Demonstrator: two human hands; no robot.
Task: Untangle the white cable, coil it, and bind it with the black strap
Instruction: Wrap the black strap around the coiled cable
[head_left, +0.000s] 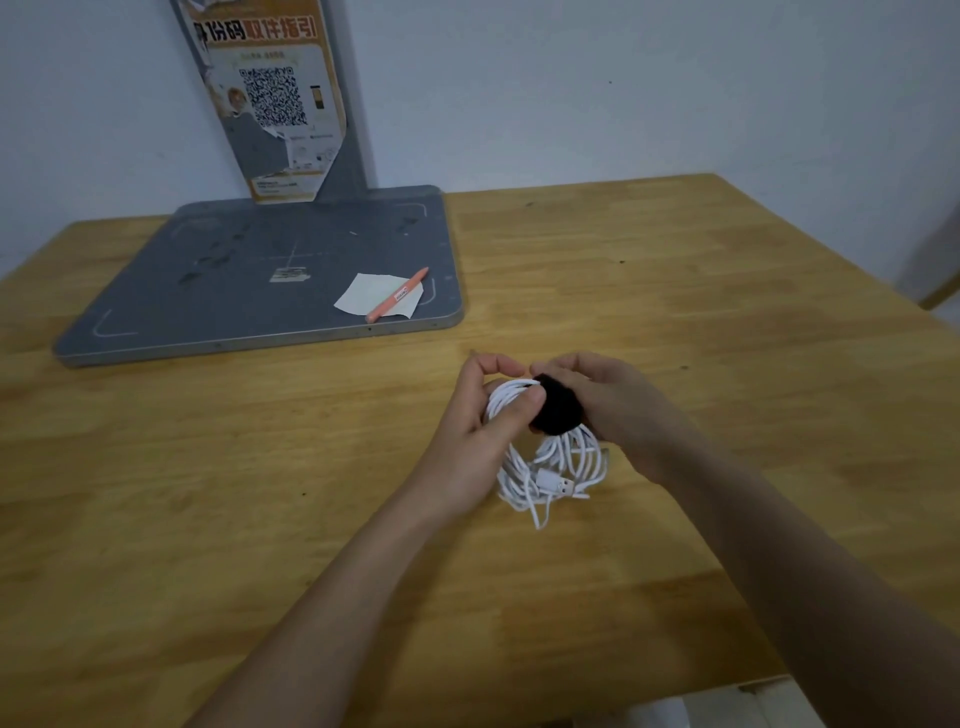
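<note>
Holding the coiled white cable (545, 457) just above the bench (727, 312) at frame centre, the left hand (483, 421) has its grip curled round the top of the coil, thumb pressed on the strands. The right hand (608, 400) pinches the black strap (556, 410) against the coil. A grey board (208, 291) with paper (374, 296) and an orange pen (397, 294) lies upper left.
</note>
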